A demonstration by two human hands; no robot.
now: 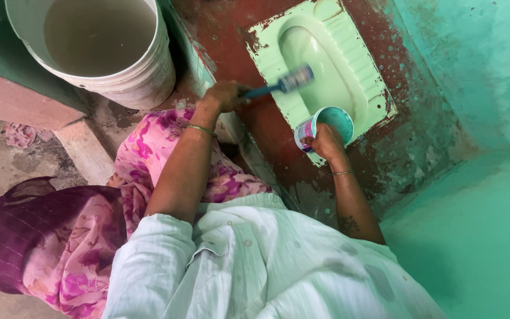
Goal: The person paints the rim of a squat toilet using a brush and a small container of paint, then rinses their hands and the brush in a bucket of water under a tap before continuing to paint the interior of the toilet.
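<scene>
The left hand (225, 95) is clenched around the blue handle of a paintbrush (281, 84), whose blurred bristle head hangs over the basin of the pale green squat toilet pan (361, 71). The right hand (327, 143) is wrapped around a small paint cup (321, 125) holding green paint, fingers curled about its side, at the near edge of the pan. A white bucket (143, 77) of murky water stands to the left of the pan, well apart.

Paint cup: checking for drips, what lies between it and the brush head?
Only the pale green squat pan's bare painted surface, seen in the head view.
</scene>
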